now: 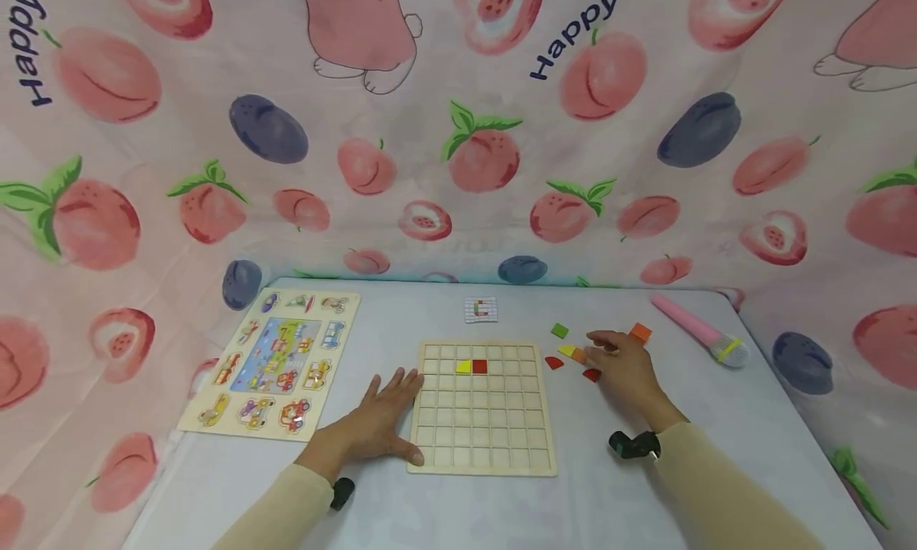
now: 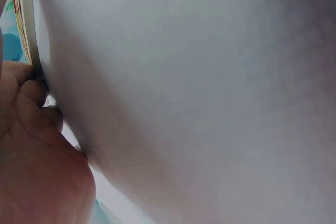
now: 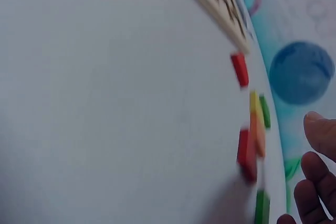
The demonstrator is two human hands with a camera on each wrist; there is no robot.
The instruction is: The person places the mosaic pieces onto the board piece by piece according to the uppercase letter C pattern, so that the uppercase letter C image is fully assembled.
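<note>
Grid board: We see a wooden grid board (image 1: 481, 471) lying flat on the white table (image 1: 380, 518), with two pieces sitting in its compartments
Third compartment from left, second row from the far side: It holds a yellow piece (image 1: 464, 367), whose left edge looks slanted to us
Fourth compartment, same row: It holds a red square (image 1: 480, 366), just beside the yellow piece
Left hand: We find the left hand (image 1: 380, 419) resting at the left rim of the grid board, its fingers straight and spread, the thumb near the close corner
Right hand: The right hand (image 1: 625, 372) is above the loose pieces, to the right of the board; its fingers are relaxed and apart from the thumb, and we see no piece between them
Loose pieces: On the table we notice a green piece (image 1: 559, 330), a yellow one (image 1: 566, 349) against an orange one (image 1: 578, 356), two red ones (image 1: 554, 362) (image 1: 591, 375), an orange square (image 1: 641, 333) behind the hand, and, in the right wrist view, another green one (image 3: 262, 208)
Puzzle board: At left, the puzzle board (image 1: 236, 431) bears small vehicle pictures around a central picture; we cannot tell if they lift out
Far side: We see a small card (image 1: 481, 310) with a coloured pattern, and a pink microphone (image 1: 695, 327) at right
</note>
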